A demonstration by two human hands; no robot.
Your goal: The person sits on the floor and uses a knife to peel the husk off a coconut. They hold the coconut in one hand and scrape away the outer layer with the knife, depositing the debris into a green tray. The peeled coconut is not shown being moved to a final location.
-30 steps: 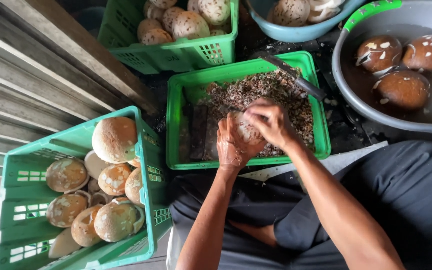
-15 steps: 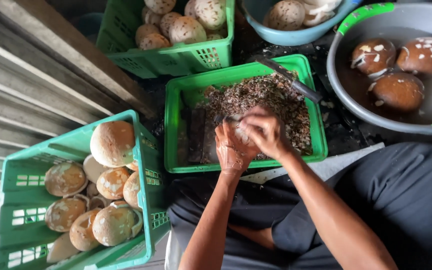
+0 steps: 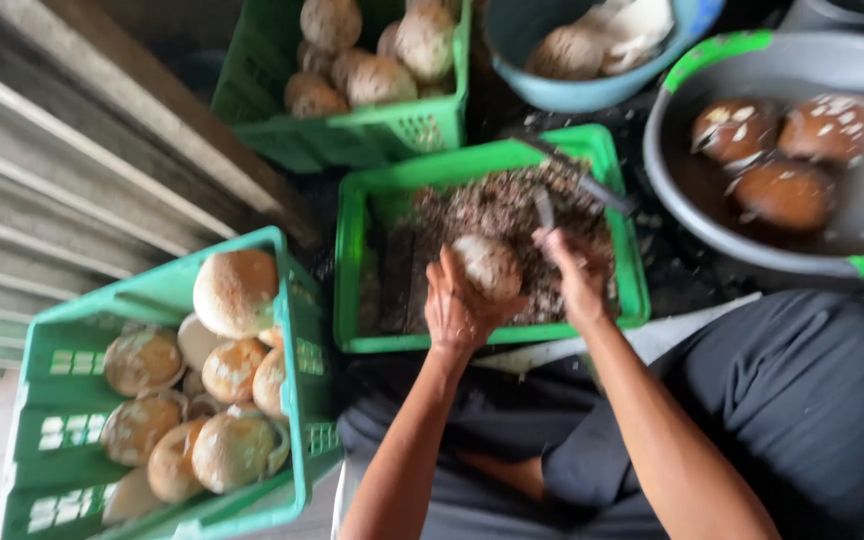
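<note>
Holding coconut [image 3: 489,266] over shavings crate [image 3: 354,250]

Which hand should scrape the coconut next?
Probably the right hand: it grips the blade just beside the coconut. The left hand is busy cradling the coconut over the green tray.

Dark, wet-looking ground [image 3: 667,250] carries everything, w/ bits of husk scattered on it. Middle crate [image 3: 372,260], green, sits on it, half full of brown shavings. Far crate [image 3: 352,130], green, is just behind it, w/ round coconuts inside. Near crate [image 3: 62,400] sits at left, tilted, also w/ coconuts. Grey basin [image 3: 682,200] w/ green handles is at right, holding dark water & brown coconuts. Blue bowl [image 3: 572,95] sits behind.
</note>
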